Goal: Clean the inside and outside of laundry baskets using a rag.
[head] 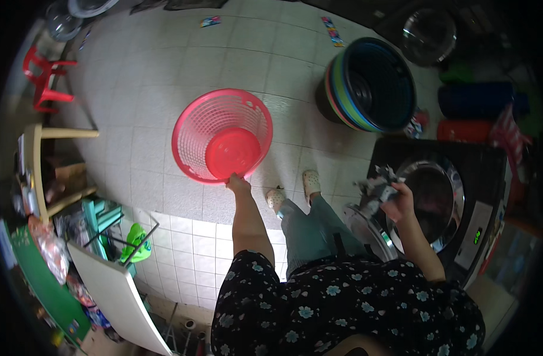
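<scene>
My left hand grips the near rim of a pink plastic laundry basket. The basket has perforated sides, and nothing shows inside it. At the right, my right hand holds a bunched grey and white cloth, blurred at its edges. This hand is above the round door and beside the opening of a dark front-loading washing machine. The machine's door stands open, and its drum is dark inside.
Stacked plastic tubs stand on the tiled floor beyond the machine. At the left are a red plastic chair, a wooden chair and a white tabletop. Colourful packets lie on the floor farther off.
</scene>
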Tool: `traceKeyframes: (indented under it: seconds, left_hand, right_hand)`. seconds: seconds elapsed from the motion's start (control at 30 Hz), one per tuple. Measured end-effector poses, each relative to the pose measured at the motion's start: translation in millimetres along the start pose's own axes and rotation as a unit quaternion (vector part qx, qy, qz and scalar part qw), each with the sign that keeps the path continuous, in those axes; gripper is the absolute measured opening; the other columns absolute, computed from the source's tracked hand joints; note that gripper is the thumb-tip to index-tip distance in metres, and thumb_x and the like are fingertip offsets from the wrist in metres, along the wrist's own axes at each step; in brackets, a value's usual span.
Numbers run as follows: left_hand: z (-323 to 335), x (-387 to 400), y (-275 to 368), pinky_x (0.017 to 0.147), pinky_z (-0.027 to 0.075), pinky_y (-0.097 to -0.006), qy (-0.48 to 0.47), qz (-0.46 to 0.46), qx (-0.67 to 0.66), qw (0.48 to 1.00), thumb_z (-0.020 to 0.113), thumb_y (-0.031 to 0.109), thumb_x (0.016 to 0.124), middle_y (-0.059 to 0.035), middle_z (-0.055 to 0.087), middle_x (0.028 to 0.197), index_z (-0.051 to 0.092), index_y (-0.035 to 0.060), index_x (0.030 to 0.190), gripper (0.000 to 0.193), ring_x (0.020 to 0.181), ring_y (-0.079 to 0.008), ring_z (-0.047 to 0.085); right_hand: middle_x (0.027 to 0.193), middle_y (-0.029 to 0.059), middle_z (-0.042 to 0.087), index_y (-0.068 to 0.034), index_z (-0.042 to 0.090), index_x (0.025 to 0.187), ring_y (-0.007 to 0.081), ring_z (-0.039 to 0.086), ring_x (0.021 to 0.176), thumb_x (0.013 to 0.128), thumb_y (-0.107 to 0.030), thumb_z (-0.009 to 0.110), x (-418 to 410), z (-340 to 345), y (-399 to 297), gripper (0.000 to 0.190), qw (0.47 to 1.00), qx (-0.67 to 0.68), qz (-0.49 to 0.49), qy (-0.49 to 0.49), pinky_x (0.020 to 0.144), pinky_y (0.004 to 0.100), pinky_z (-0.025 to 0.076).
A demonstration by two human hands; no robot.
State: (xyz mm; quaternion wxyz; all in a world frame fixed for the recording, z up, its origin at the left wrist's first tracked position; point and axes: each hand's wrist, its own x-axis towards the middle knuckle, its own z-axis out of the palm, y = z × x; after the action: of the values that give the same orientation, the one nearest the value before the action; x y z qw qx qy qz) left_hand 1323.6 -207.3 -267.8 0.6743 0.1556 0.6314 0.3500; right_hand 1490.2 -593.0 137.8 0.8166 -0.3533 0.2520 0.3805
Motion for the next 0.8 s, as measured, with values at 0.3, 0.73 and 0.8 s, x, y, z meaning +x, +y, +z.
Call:
traceKeyframes:
  seconds: [0.3, 0.73, 0.8]
  left_hand:
    - [-8.0, -66.4, -6.0, 0.09, 0.046, -0.0389, -0.224, -0.281, 0.142, 0.922, 0.048, 0.016, 0.094, -0.0107, 0.051, 0.123, 0.047, 0.0058, 0.126, 0.034, 0.109, -0.0232, 0.051]
    - [202.1, -508.8, 212.0, 0.088, 0.046, -0.0323, -0.653, 0.417, 0.318, 0.547, 0.069, 0.008, 0.081, -0.0084, 0.061, 0.103, 0.059, 0.0043, 0.111, 0.032, 0.103, -0.0227, 0.057]
    - [205.7, -507.2, 212.6, 0.085, 0.047, -0.0321, -0.65, 0.424, 0.329, 0.538, 0.069, 0.008, 0.081, -0.0083, 0.062, 0.1, 0.06, 0.0039, 0.107, 0.028, 0.099, -0.0231, 0.058]
  right_hand:
    - [0.139, 0.0186, 0.048, 0.001, 0.037, 0.139, 0.0327, 0.05, 0.125, 0.089, -0.01, 0.044, 2.5, 62.5, -8.8, 0.051, 0.997, -0.001, -0.059, -0.049, 0.106, 0.0479, 0.036]
    - [0.137, 0.0195, 0.048, 0.003, 0.036, 0.14, 0.0272, 0.048, 0.127, 0.083, -0.001, 0.046, -40.2, 128.7, -67.3, 0.058, 0.934, -0.15, -0.157, -0.284, 0.106, 0.0399, 0.038]
    - [0.14, 0.0193, 0.045, 0.002, 0.035, 0.142, 0.0272, 0.047, 0.128, 0.083, -0.001, 0.046, -46.6, 144.7, -82.6, 0.06, 0.929, -0.119, -0.139, -0.322, 0.106, 0.0396, 0.038]
